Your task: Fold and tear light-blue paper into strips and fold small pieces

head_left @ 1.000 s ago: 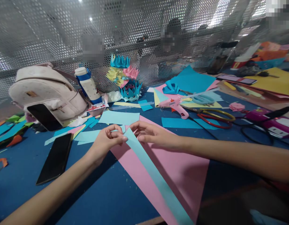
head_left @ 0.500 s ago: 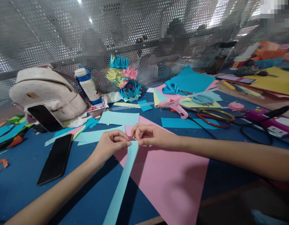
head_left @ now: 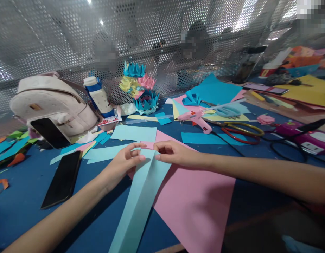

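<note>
A long light-blue paper strip (head_left: pixel 137 200) runs from my fingers down to the bottom edge of the view, opened out with a crease along its length. My left hand (head_left: pixel 128 158) pinches the left side of its far end between thumb and fingers. On the other side, my right hand (head_left: pixel 169 153) grips the far end close to the crease. Under the strip and my right hand lies a large pink paper sheet (head_left: pixel 194 196). Just beyond my hands is a light-blue paper rectangle (head_left: pixel 134 133), and another light-blue strip (head_left: pixel 104 153) reaches behind my left hand.
Left are a black phone (head_left: pixel 61 179), a pale backpack (head_left: pixel 51 102) and a bottle (head_left: pixel 97 96). Folded paper flowers (head_left: pixel 145 102) stand at the back. To the right lie a pink glue gun (head_left: pixel 195 117), scissors (head_left: pixel 241 131) and a purple power strip (head_left: pixel 302 137).
The light-blue strip was folded narrow along its length and is now spread open, showing its crease. My hands have stayed nearly in place, slightly farther apart.
</note>
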A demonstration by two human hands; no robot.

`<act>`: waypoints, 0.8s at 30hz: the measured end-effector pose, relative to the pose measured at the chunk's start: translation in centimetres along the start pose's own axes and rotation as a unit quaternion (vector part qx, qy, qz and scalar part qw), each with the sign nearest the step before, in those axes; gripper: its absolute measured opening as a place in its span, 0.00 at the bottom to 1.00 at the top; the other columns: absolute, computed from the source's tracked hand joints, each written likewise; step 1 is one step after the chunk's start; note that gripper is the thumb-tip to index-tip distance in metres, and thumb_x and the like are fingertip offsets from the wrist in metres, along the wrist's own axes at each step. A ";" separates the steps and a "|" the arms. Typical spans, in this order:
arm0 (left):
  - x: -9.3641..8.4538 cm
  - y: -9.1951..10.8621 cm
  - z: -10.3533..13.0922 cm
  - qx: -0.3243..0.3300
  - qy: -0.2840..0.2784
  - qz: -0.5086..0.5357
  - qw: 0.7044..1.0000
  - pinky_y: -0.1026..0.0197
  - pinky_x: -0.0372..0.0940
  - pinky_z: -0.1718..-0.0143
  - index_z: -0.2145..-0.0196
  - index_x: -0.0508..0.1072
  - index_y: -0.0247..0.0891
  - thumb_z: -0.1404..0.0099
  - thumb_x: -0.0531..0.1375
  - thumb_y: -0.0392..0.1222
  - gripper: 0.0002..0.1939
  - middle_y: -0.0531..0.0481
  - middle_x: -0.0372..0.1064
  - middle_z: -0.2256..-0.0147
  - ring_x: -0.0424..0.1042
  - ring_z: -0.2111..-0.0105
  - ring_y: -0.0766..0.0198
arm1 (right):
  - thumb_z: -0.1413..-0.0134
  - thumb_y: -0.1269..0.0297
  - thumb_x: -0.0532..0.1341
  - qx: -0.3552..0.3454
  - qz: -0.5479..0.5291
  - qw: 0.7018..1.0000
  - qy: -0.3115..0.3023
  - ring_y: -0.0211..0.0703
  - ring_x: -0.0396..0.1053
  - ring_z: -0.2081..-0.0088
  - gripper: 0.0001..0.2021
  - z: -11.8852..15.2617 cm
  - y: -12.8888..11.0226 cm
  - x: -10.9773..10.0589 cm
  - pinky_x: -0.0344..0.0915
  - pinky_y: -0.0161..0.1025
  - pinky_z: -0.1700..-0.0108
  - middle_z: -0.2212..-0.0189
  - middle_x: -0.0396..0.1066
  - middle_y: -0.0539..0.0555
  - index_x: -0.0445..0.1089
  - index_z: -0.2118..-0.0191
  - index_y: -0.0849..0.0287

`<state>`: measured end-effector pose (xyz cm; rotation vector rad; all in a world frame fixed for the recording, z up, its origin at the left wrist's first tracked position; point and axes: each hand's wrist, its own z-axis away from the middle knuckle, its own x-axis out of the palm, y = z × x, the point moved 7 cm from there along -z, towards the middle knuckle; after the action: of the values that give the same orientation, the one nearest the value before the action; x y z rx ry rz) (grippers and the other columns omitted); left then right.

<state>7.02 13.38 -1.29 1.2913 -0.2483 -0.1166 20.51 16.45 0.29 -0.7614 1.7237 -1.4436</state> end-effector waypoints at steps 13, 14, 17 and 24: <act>0.6 0.4 0.9 0.012 0.040 -0.116 0.992 0.68 0.63 0.70 0.63 0.71 0.37 0.46 0.69 0.41 0.15 0.54 0.71 0.69 0.70 0.71 0.67 | 0.48 0.56 0.67 0.072 -0.096 0.993 0.011 0.33 0.64 0.71 0.14 -0.3 1.3 -0.2 0.59 0.31 0.67 0.72 0.67 0.48 0.68 0.67 0.62; 0.5 0.3 0.9 0.012 0.038 -0.103 0.994 0.66 0.64 0.67 0.62 0.71 0.36 0.45 0.68 0.42 0.15 0.53 0.73 0.67 0.71 0.69 0.65 | 0.49 0.55 0.67 0.076 -0.098 0.992 0.016 0.32 0.64 0.72 0.15 -0.4 1.5 -0.3 0.59 0.31 0.68 0.74 0.67 0.47 0.67 0.68 0.62; 0.9 -0.3 0.7 -0.003 -0.002 -0.070 0.998 0.63 0.66 0.62 0.56 0.73 0.37 0.43 0.67 0.44 0.18 0.50 0.75 0.65 0.73 0.64 0.61 | 0.52 0.55 0.68 0.078 -0.104 0.991 0.039 0.32 0.64 0.73 0.16 -0.5 1.7 -1.0 0.59 0.31 0.70 0.75 0.67 0.47 0.66 0.70 0.62; 1.0 -1.1 0.5 -0.040 -0.054 -0.054 0.996 0.56 0.67 0.57 0.50 0.66 0.36 0.50 0.71 0.39 0.31 0.45 0.75 0.60 0.75 0.60 0.55 | 0.54 0.54 0.69 0.059 -0.076 0.990 0.099 0.32 0.63 0.73 0.18 -0.4 1.9 -2.7 0.56 0.30 0.71 0.74 0.66 0.47 0.64 0.70 0.62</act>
<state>7.96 12.42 -2.10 1.2208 -0.2642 -0.2869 21.66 19.29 -1.05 -0.7183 1.7377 -1.7611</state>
